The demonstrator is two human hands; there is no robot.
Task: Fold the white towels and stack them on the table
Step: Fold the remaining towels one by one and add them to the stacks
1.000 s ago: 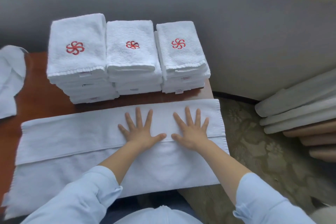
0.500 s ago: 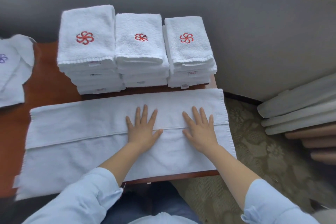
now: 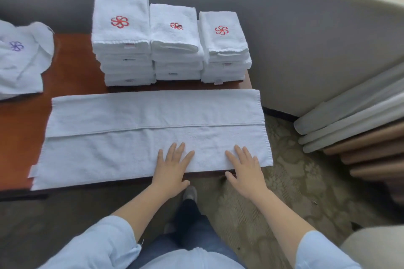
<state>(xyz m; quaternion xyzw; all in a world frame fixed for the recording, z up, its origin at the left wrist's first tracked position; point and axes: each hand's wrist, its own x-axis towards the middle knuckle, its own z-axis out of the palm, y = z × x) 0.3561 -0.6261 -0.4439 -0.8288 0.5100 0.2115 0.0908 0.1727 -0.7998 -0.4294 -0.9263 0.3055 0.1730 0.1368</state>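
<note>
Long white towel (image 3: 131, 137) lies flat along the near half of the table (image 3: 72, 67), folded lengthwise. The folded edge shows as a straight seam along its middle. Its near hem reaches the table's front edge and its right end hangs just past the right corner.

Behind it are three stacks of folded towels (image 3: 175, 43), side by side, each top one marked with a red pinwheel. A loose towel with a purple emblem (image 3: 19, 59) sits at far left.

Left hand (image 3: 172, 170) and right hand (image 3: 247, 172) both lie palm down on the towel's near strip toward its right end, with the heels over the table's front edge. Fingers straight and spread. Grip released on both sides, pressing only.

Half a second earlier both hands lay farther up, fingertips past the seam. They now sit nearer the body.
</note>
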